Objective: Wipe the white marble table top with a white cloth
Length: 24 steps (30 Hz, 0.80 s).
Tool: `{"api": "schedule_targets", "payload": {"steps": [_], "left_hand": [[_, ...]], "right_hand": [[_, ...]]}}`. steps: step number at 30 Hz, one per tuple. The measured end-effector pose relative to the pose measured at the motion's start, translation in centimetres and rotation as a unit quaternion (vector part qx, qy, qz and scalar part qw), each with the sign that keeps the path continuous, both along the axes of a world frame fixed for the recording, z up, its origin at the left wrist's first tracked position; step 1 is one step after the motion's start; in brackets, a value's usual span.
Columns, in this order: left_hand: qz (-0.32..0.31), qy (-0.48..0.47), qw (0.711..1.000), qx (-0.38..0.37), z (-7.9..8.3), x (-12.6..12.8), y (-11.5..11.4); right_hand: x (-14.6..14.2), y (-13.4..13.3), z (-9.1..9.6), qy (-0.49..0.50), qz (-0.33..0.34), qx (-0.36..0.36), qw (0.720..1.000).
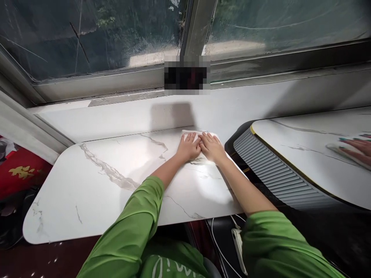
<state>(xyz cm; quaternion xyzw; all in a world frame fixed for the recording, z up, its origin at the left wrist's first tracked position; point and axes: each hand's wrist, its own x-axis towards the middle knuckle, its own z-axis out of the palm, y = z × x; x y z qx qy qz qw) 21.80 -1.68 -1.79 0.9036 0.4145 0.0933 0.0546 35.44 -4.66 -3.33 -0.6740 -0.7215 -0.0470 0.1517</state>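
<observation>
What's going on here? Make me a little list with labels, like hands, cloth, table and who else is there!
left hand: left hand pressed flat on the white folded cloth
right hand: right hand flat on the same cloth, touching the left hand
cloth: lies at the far right edge of the white marble-patterned tabletop
sleeves: green long sleeves, pushed up the forearms
behind: pale window sill under a dirty glass window
other person: a hand with painted nails on another cloth, on the second marble-patterned tabletop at right

A white marble table (95, 181) stands below a wide grimy window (87, 34).
</observation>
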Motion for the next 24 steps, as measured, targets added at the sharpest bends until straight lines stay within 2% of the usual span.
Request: {"api": "schedule_targets", "payload": {"steps": [4, 8, 12, 16, 19, 22, 24], "left_hand": [[0.032, -0.008, 0.999, -0.002, 0.1, -0.1, 1.5], [0.035, -0.004, 0.999, 0.012, 0.0, -1.0, -0.1], [0.001, -0.007, 1.0, 0.03, 0.2, -4.0, -4.4], [-0.059, -0.027, 0.996, 0.056, 0.5, -8.9, -10.6], [-0.061, -0.02, 0.996, 0.064, 0.8, -12.4, -14.8], [-0.048, 0.004, 0.997, 0.059, 1.0, -14.9, -17.1], [-0.03, 0.019, 0.998, 0.048, 1.1, -15.9, -17.1]], "right_hand": [[-0.6, 2.0, 0.9, 0.013, 0.0, -0.017, 1.0], [-1.4, 0.5, 0.6, -0.012, 0.013, 0.003, 1.0], [-3.3, -4.4, -0.1, -0.031, 0.048, 0.029, 0.998], [-7.0, -11.4, -0.3, -0.021, 0.081, 0.059, 0.995], [-10.1, -15.6, -0.1, -0.002, 0.104, 0.069, 0.992], [-12.6, -17.1, 0.0, 0.015, 0.124, 0.078, 0.989], [-13.7, -16.4, -0.1, 0.018, 0.136, 0.072, 0.988]]}}
